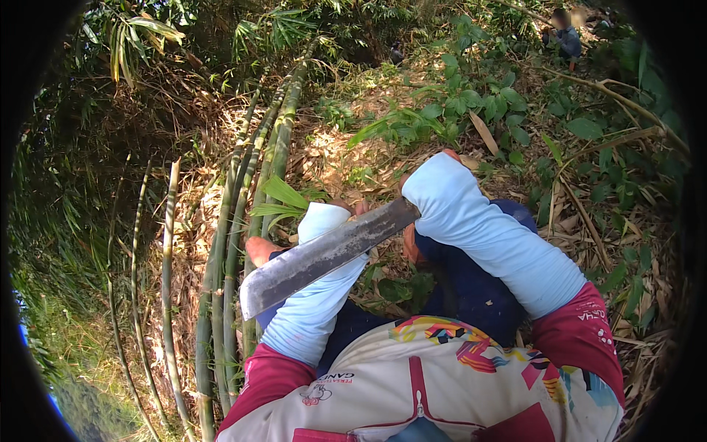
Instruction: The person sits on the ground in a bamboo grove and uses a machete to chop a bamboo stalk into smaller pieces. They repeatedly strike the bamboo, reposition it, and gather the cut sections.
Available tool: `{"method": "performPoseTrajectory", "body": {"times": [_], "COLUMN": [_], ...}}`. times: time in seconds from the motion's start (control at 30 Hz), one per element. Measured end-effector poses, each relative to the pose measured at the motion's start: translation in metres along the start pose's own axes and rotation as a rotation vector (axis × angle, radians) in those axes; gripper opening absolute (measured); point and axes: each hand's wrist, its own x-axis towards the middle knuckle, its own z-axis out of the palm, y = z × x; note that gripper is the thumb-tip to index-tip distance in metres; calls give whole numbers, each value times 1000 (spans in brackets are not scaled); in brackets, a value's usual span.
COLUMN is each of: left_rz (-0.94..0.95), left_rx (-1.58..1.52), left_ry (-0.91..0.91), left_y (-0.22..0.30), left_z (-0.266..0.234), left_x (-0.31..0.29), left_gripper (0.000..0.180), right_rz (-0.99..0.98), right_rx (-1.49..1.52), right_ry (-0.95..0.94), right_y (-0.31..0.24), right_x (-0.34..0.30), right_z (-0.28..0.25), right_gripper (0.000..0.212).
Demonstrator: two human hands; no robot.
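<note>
My right hand (404,183), mostly covered by a light blue sleeve (479,228), grips a machete at its hidden handle. The broad, dark-stained machete blade (331,254) slants down to the left, crossing over my left forearm. Just beyond the blade is my left hand (353,207), largely hidden by its own blue sleeve (313,298); whether its fingers hold anything does not show. A green leaf (283,197) sticks out beside it. My bare foot (259,250) shows left of the left wrist.
Several green bamboo stems (224,243) rise along my left, with a pale cut-topped stem (169,250) among thinner ones. Dry leaves (331,158) cover the ground ahead. Leafy plants (471,103) and a bent branch (626,99) stand to the right. Another person (565,40) is far off.
</note>
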Motion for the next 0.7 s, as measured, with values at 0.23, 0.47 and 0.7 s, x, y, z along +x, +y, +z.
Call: {"method": "performPoseTrajectory", "body": {"times": [0.23,0.47,0.7], "left_rz": [122,43,-98], "left_rx": [157,-293,-80], "left_ry": [50,-202,-260], "left_y": [10,22,16], "left_z": [-17,-23,-21], "left_x": [-13,6,-3], "left_gripper": [35,14,19], "right_rz": [692,563,189], "right_rx": [256,534,314], "right_ry": [425,200,103], "right_y": [88,3,-23], "right_x": [-29,-18,-13], "right_z": [-25,-27,-21], "right_gripper": [13,18,22]}}
